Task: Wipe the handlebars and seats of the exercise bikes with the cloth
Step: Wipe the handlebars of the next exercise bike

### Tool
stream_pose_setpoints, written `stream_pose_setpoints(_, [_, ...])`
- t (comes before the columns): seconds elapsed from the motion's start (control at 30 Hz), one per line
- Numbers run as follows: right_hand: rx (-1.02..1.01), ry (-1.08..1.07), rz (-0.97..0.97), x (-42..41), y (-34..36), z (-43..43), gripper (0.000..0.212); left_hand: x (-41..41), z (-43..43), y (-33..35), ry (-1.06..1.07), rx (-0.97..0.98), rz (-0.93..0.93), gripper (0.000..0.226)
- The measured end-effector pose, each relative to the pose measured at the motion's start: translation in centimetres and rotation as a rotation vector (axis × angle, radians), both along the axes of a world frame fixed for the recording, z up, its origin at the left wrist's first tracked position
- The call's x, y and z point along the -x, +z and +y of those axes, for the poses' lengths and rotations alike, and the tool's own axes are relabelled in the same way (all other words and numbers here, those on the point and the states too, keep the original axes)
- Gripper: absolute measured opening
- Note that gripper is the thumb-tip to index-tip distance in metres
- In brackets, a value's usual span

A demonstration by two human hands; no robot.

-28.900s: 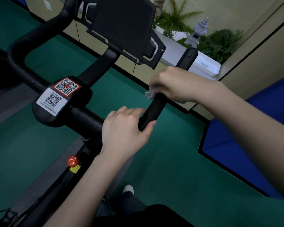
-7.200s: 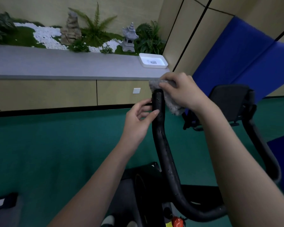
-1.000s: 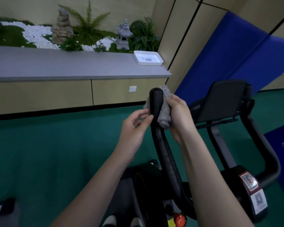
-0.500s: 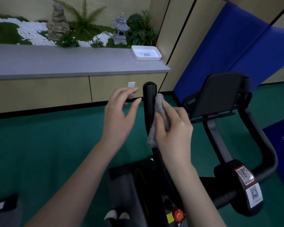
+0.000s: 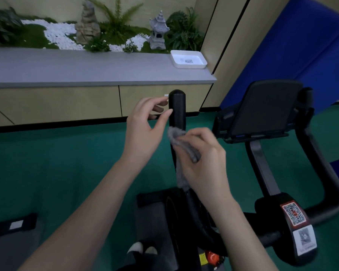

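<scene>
A black handlebar (image 5: 177,108) of the exercise bike rises upright in the middle of the view. My right hand (image 5: 205,161) grips a grey cloth (image 5: 177,136) wrapped against the bar about a hand's length below its rounded tip. My left hand (image 5: 145,132) hovers just left of the bar with relaxed fingers, its thumb tip close to or touching the bar; it holds nothing. The other handlebar arm (image 5: 329,173) curves round at the right. The bike's seat is out of view.
A black screen holder (image 5: 266,108) stands on a stem right of the bar, above a hub with QR stickers (image 5: 294,214). A grey counter (image 5: 86,69) with a white tray (image 5: 188,59) and plants runs along the back. Blue mats (image 5: 301,45) lean at right. Green floor.
My right hand has slid the cloth down the bar, away from the tip. My left hand has come off the bar and now hovers beside it.
</scene>
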State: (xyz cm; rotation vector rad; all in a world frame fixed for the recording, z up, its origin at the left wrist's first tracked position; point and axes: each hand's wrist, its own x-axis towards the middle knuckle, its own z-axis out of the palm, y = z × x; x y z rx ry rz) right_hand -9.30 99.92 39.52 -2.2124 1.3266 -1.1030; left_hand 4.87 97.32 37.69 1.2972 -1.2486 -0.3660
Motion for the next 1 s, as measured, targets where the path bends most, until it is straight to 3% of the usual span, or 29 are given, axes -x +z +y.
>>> stream_pose_setpoints(0.13, [-0.004,0.018,-0.017,1.7,0.2,0.3,0.01,0.1,0.3,0.2,0.027,0.017,-0.082,0.023])
stream_pose_setpoints(0.33, [0.012,0.016,0.0,1.6,-0.2,0.5,0.013,0.3,0.3,0.3,0.063,0.214,-0.553,0.024])
stream_pose_setpoints(0.5, [-0.081,-0.106,-0.027,2.7,-0.9,0.5,0.007,0.0,-1.0,0.6,-0.069,0.301,-0.868,0.019])
stream_pose_setpoints(0.77, [-0.472,-0.169,-0.093,3.2,-1.0,-0.3,0.01,-1.4,-4.4,2.1,-0.307,0.299,-0.992,0.027])
stream_pose_setpoints(1.0, [-0.213,-0.428,-0.094,-1.4,-0.1,1.2,0.01,-2.5,-6.0,2.0,-0.458,0.369,-0.909,0.031])
